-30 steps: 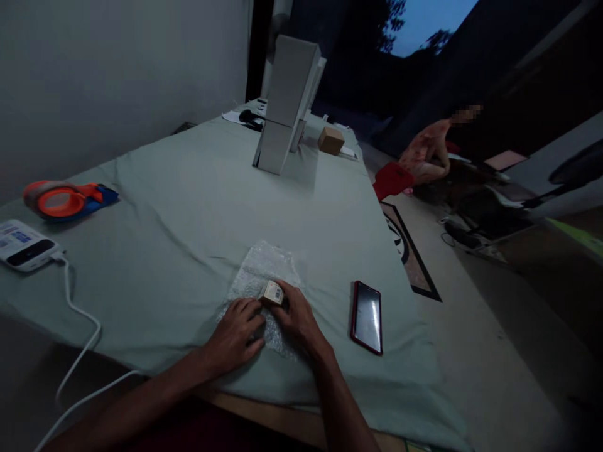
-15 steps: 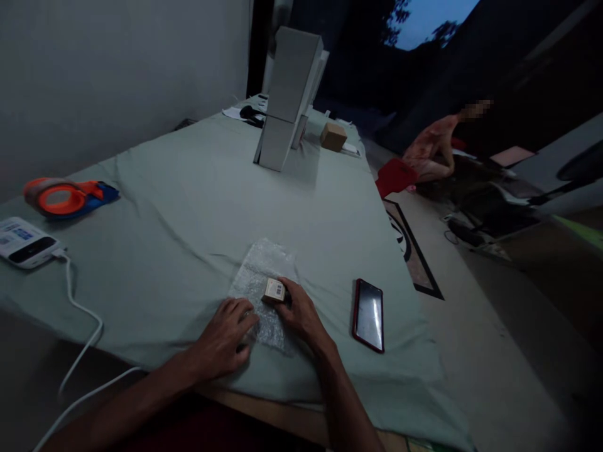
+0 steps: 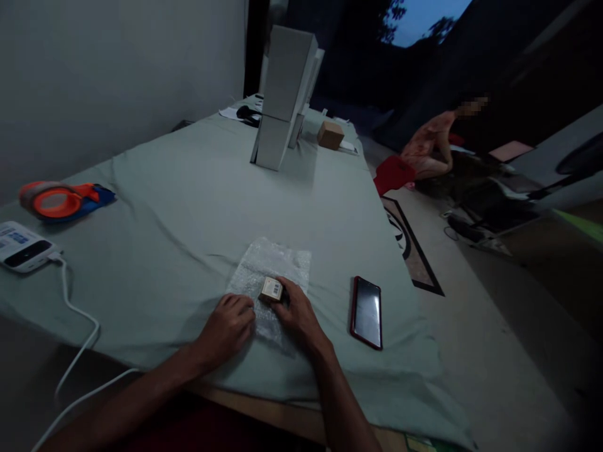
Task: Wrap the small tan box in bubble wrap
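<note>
A small tan box (image 3: pixel 272 289) with a barcode label sits on a sheet of bubble wrap (image 3: pixel 277 263) spread on the pale green cloth of the table (image 3: pixel 188 188). My right hand (image 3: pixel 298 316) has its fingers curled against the box's right side. My left hand (image 3: pixel 228 326) rests with bent fingers on the near edge of the bubble wrap, just left of the box. The light is dim, so finger detail is poor.
A red-edged phone (image 3: pixel 366 311) lies right of my hands. At the left are an orange tape dispenser (image 3: pixel 59 199) and a white device (image 3: pixel 22 246) with a white cable (image 3: pixel 78 314). Grey boxes (image 3: pixel 282 94) and a brown box (image 3: pixel 330 134) stand far back. A person (image 3: pixel 426 154) crouches on the floor.
The far right corner of the bubble wrap has spread out flatter. My left hand has shifted slightly back toward the box. The box stays in place.
</note>
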`<state>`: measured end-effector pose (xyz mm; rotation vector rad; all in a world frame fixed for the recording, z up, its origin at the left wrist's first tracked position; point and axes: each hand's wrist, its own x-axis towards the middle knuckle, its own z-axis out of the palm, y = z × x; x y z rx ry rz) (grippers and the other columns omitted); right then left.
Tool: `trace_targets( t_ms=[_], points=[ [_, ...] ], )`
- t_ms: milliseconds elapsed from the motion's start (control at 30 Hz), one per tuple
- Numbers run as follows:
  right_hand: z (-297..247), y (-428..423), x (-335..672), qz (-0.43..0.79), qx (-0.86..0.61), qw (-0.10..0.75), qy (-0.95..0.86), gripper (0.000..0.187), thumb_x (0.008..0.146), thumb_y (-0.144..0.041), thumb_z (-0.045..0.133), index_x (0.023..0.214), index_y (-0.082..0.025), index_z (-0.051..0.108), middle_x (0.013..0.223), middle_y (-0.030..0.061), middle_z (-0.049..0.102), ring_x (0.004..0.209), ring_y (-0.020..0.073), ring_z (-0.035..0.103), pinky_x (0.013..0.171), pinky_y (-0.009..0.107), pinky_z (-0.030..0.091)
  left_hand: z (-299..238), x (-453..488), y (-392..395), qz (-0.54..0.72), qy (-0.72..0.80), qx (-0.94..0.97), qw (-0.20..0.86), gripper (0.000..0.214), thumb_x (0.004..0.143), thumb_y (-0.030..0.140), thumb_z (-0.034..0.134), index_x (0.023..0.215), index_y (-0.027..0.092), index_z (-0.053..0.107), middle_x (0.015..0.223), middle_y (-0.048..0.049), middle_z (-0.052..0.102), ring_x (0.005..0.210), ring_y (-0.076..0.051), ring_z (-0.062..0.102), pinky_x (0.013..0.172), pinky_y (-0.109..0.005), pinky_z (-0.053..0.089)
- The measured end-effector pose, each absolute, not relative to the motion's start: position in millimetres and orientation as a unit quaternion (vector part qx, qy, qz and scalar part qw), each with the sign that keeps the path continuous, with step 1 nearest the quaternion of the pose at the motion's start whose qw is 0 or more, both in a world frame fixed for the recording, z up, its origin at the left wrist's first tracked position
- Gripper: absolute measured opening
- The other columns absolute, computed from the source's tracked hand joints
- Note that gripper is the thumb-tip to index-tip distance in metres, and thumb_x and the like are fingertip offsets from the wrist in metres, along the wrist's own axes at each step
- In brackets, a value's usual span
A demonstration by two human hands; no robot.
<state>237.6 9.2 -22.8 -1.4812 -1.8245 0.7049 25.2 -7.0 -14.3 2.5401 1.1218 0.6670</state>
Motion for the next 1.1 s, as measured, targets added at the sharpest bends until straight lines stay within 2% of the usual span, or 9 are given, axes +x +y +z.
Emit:
trace_targets(
  t_ms=[100,267,367,433,567,700,833,967,1100],
  points=[
    [-18,11,244,0.338,-0.562,0.333,-0.677,0.062,0.078,-0.029,0.064,0.136,-0.019,0.045,0.134,0.0133,0.054,0.123,0.0275,0.051,0.105,0.046,0.039,-8,32,1,0.288,0.384,0.865,0.149,0.015,0.082,0.006,0.052,0.085,0.018,0.059,0.098,-0.0057,0.065,0.095,-0.021,0.058,0.088,-0.038,0.043],
    [4,11,264,0.485,-0.516,0.355,-0.61,0.054,0.09,-0.05,0.049,0.134,-0.021,0.045,0.129,0.0125,0.056,0.116,0.0254,0.057,0.099,0.043,0.044,3,51,25,0.319,0.406,0.847,0.125,0.011,0.083,0.011,0.05,0.08,0.018,0.059,0.079,-0.0041,0.067,0.079,-0.021,0.06,0.08,-0.037,0.043],
    [15,9,269,0.485,-0.51,0.339,-0.625,0.066,0.078,-0.053,0.064,0.134,-0.022,0.046,0.127,0.0109,0.056,0.118,0.027,0.054,0.1,0.042,0.042,5,58,37,0.323,0.42,0.841,0.109,0.011,0.085,0.013,0.05,0.082,0.018,0.06,0.079,-0.0047,0.068,0.078,-0.021,0.061,0.079,-0.037,0.042],
    [17,10,268,0.444,-0.534,0.319,-0.645,0.07,0.07,-0.047,0.074,0.13,-0.021,0.048,0.125,0.0102,0.058,0.114,0.0267,0.056,0.098,0.041,0.043,5,59,41,0.324,0.425,0.837,0.113,0.011,0.085,0.014,0.05,0.083,0.018,0.06,0.081,-0.0047,0.069,0.079,-0.021,0.062,0.081,-0.037,0.043],
    [9,18,262,0.357,-0.567,0.315,-0.672,0.037,0.075,-0.033,0.069,0.109,-0.021,0.059,0.11,0.0067,0.064,0.099,0.0223,0.06,0.088,0.036,0.046,4,57,42,0.327,0.432,0.829,0.138,0.006,0.081,0.016,0.058,0.085,0.018,0.061,0.08,-0.0029,0.069,0.08,-0.021,0.063,0.084,-0.038,0.043],
    [0,27,257,0.328,-0.532,0.36,-0.693,0.009,0.078,-0.027,0.063,0.084,-0.021,0.063,0.112,0.007,0.064,0.107,0.021,0.058,0.093,0.034,0.043,2,57,46,0.302,0.436,0.834,0.152,0.008,0.077,0.013,0.057,0.08,0.019,0.061,0.09,-0.0059,0.068,0.089,-0.023,0.062,0.083,-0.038,0.046],
    [1,30,252,0.343,-0.529,0.37,-0.682,0.005,0.078,-0.025,0.059,0.076,-0.021,0.062,0.106,0.0062,0.066,0.101,0.0202,0.061,0.09,0.033,0.044,-1,63,54,0.322,0.429,0.816,0.217,0.012,0.072,0.01,0.056,0.078,0.02,0.06,0.115,-0.0082,0.066,0.109,-0.023,0.06,0.094,-0.038,0.045],
    [4,28,251,0.356,-0.552,0.361,-0.662,0.009,0.078,-0.028,0.058,0.077,-0.021,0.062,0.102,0.005,0.069,0.095,0.0202,0.062,0.085,0.031,0.046,-4,67,58,0.345,0.412,0.788,0.301,0.013,0.074,0.01,0.054,0.079,0.021,0.058,0.106,-0.0049,0.069,0.101,-0.019,0.064,0.089,-0.031,0.049],
    [2,27,250,0.367,-0.561,0.377,-0.639,0.012,0.078,-0.031,0.058,0.08,-0.02,0.063,0.092,0.0039,0.07,0.085,0.0196,0.064,0.077,0.029,0.048,-5,69,56,0.379,0.404,0.765,0.327,0.01,0.077,0.012,0.053,0.075,0.02,0.058,0.1,-0.0043,0.069,0.095,-0.016,0.064,0.086,-0.028,0.049]
  ],
)
